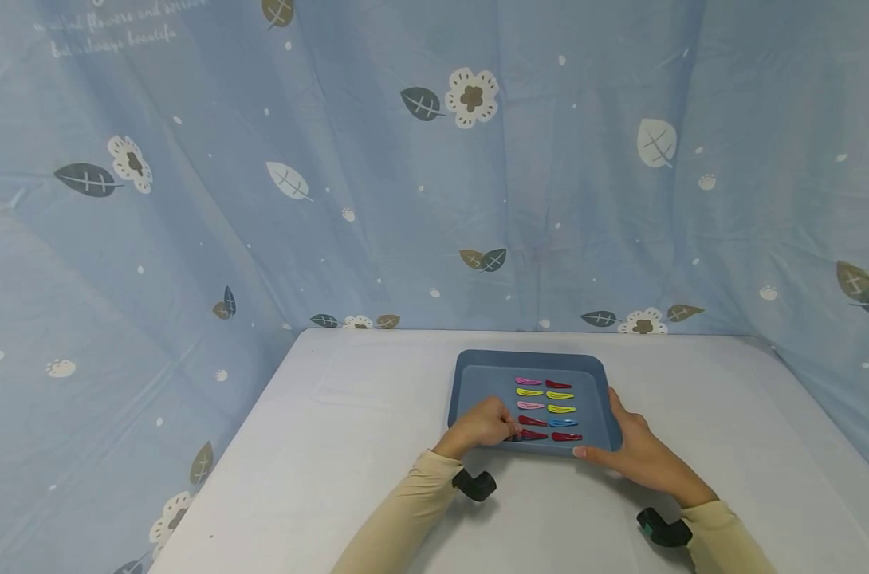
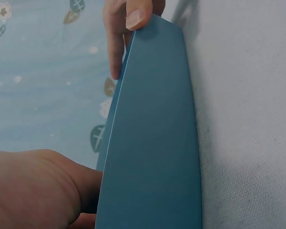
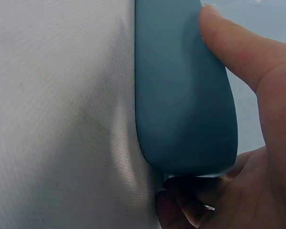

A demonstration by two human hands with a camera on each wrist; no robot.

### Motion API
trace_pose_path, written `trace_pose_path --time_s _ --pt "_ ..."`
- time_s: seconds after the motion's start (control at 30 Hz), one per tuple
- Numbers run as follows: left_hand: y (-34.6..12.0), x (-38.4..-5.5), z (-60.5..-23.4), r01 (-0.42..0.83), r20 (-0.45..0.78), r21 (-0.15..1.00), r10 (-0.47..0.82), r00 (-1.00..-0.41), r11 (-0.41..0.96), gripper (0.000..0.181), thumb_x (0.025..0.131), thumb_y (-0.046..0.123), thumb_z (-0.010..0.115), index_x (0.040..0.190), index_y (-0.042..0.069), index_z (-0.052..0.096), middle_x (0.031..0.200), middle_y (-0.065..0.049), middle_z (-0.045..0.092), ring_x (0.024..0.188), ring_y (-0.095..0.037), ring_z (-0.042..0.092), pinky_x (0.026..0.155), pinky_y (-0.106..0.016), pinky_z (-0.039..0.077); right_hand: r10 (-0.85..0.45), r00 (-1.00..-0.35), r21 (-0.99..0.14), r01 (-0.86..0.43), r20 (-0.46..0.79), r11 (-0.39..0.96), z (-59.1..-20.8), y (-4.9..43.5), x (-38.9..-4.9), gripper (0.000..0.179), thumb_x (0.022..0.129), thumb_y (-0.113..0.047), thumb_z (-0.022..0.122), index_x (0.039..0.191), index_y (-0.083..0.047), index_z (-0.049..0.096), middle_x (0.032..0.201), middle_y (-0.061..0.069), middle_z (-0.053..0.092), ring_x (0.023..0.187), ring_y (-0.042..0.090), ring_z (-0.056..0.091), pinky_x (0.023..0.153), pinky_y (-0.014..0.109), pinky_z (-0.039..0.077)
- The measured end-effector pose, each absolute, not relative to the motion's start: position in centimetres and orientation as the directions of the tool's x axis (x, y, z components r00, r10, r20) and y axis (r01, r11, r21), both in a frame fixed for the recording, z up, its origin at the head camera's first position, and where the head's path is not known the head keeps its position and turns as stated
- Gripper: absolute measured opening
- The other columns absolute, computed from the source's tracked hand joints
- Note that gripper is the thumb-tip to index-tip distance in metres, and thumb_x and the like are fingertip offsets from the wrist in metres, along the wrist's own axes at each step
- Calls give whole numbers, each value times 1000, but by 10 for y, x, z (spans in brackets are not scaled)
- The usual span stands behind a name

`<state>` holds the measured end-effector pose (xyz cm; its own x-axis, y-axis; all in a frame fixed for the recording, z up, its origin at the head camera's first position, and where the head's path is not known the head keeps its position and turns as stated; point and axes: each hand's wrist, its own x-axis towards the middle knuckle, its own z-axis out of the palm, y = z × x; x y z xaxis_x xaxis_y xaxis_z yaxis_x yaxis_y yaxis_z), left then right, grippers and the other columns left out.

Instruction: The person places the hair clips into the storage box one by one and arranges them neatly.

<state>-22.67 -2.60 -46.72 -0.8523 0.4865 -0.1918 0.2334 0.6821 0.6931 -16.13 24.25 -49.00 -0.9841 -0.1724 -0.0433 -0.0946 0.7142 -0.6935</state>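
Observation:
A blue-grey tray lies on the white table, holding two columns of snap hair clips in pink, yellow, red and blue. Over its near wall reaches my left hand, its bent fingers pinching the left end of a red hair clip in the nearest row. Part of that clip is hidden by the fingertips. My right hand grips the near right corner of the tray, thumb on the front rim and fingers round the right side. In the right wrist view the thumb presses against the tray wall.
Beside the held clip lies another red clip, with a blue clip just behind it. White table surface surrounds the tray. A blue curtain with leaves and flowers hangs along the back and left.

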Motion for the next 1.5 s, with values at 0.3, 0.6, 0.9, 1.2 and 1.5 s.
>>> trace_pose_path --time_s 0.3,0.6,0.9,1.2,1.5 --pt "-24 -225 -467 224 -199 666 459 -866 712 29 98 13 68 75 1 80 61 7 54 54 -8 36 53 -23 28 -177 -983 -696 -94 -48 712 -490 243 -162 128 86 -51 79 163 4 -7 151 38 40 137 55 38 98 70 45" --pt "-24 -227 -473 251 -183 638 461 -868 728 35 96 13 69 63 5 74 52 10 42 51 -7 32 50 -22 24 -170 -984 -693 -84 -57 716 -490 243 -162 129 86 -51 80 163 4 -8 151 39 39 136 55 37 98 70 45" --pt "-25 -227 -472 254 -184 637 463 -867 728 30 96 12 68 68 4 77 67 7 60 56 -7 37 52 -23 27 -165 -984 -680 -79 -62 728 -490 242 -162 129 86 -53 79 162 4 -7 150 40 39 136 55 39 98 71 45" --pt "-26 -224 -470 248 -180 648 461 -869 720 46 98 13 67 53 13 58 56 10 44 51 -7 32 50 -23 24 -171 -984 -682 -88 -54 726 -489 242 -161 128 86 -52 79 163 5 -6 149 39 40 135 55 40 97 69 46" --pt "-36 -224 -457 232 -145 719 468 -872 655 25 96 5 64 74 0 74 64 3 59 54 -7 39 50 -22 28 -187 -981 -695 -102 -47 712 -488 243 -161 127 87 -51 79 162 5 -7 150 38 41 137 56 38 99 71 44"
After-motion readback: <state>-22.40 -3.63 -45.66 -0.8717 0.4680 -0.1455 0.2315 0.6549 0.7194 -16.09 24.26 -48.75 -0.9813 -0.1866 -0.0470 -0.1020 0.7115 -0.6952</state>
